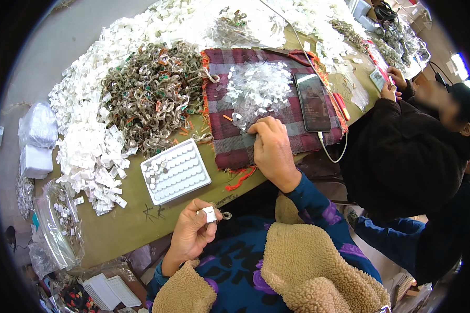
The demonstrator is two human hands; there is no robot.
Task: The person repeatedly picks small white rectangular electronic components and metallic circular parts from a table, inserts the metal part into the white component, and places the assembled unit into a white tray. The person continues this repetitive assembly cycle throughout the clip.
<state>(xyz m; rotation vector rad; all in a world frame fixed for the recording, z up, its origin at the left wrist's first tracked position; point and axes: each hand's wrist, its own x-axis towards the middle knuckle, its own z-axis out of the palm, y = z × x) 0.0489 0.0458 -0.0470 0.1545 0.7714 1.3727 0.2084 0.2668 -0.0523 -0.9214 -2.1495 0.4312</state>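
My left hand (190,236) is closed around a small white plastic piece (209,214) with a dark mark on its face, just off the table's near edge. A small clear ring (226,215) shows beside it. My right hand (272,150) reaches over a plaid cloth (219,148), its fingertips pressed together at the lower edge of a heap of clear plastic flakes (261,86). Whatever is pinched there, if anything, is too small to make out. Between the hands and the heaps lies a white tray (185,180) with rows of small round hollows, a few holding little discs.
Coiled clear loops (151,94) pile up left of the cloth, beside a large spread of white pieces (91,156). A phone (312,101) with a white cable and scissors (292,55) lie on the cloth. At right sits another person (402,172), hands on a small object.
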